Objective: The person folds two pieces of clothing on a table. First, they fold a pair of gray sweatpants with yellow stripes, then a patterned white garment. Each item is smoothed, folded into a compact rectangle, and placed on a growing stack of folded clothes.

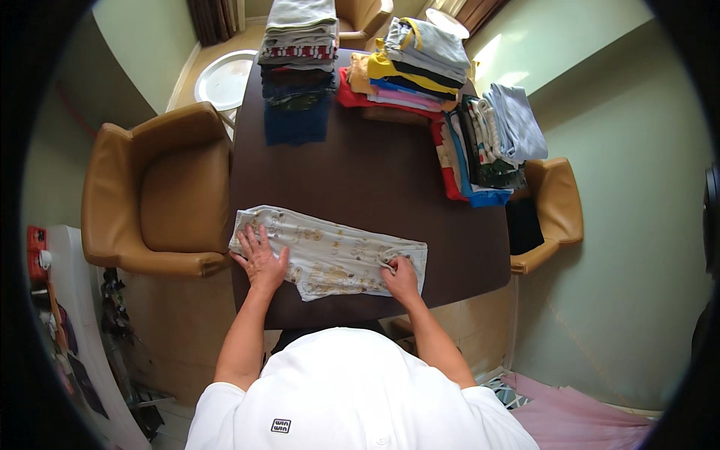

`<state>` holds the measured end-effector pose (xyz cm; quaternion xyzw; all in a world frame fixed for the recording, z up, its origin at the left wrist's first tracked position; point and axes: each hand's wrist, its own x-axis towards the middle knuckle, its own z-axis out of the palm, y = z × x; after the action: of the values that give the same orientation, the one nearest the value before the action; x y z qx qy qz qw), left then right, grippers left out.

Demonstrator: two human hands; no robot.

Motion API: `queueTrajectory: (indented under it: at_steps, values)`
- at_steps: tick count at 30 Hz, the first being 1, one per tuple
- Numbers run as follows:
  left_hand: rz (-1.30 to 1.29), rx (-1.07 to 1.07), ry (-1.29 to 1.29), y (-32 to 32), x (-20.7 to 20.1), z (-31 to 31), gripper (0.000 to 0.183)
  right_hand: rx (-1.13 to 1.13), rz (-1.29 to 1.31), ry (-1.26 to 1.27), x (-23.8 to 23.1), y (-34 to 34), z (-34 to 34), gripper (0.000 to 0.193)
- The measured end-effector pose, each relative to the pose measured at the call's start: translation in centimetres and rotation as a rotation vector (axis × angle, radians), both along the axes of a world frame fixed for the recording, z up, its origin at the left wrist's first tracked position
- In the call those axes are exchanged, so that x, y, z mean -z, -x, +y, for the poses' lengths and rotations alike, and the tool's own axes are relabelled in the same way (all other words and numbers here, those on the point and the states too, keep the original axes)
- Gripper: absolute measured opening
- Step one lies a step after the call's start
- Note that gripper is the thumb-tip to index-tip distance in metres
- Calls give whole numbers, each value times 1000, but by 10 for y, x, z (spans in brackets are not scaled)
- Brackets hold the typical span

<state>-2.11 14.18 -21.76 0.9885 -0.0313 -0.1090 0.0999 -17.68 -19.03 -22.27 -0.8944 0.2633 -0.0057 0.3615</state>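
Observation:
A pair of pale patterned trousers, printed with yellow-brown motifs, lies folded lengthwise across the near side of the dark brown table. My left hand rests flat on its left end, fingers spread. Near the right end, my right hand is closed, pinching a bunched bit of the cloth between thumb and fingers. Small wrinkles show around that pinch.
Folded clothes are piled in a tall stack at the far left, a colourful stack at the far middle and another stack at the right edge. Tan armchairs flank the table. A round white stool stands beyond.

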Motion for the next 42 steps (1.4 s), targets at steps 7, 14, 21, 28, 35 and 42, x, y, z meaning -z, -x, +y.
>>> queueTrajectory:
  at_steps: [7,14,21,28,35,42]
  values:
    - [-91,27,50,3,7,5,91,91,-66,30,11,3,-2,22]
    - [-49,20,85,2,4,4,91,254,-120,-88,11,19,-14,22]
    - [-59,23,79,1,7,6,91,280,-236,-57,-1,18,-14,19]
    - [-41,22,74,1,3,5,93,212,-257,-156,-32,-13,28,17]
    - [-60,31,69,1,5,3,92,-37,-73,-69,5,-42,89,23]
    - [-56,22,63,1,9,6,93,-85,-20,-75,3,-47,89,26]
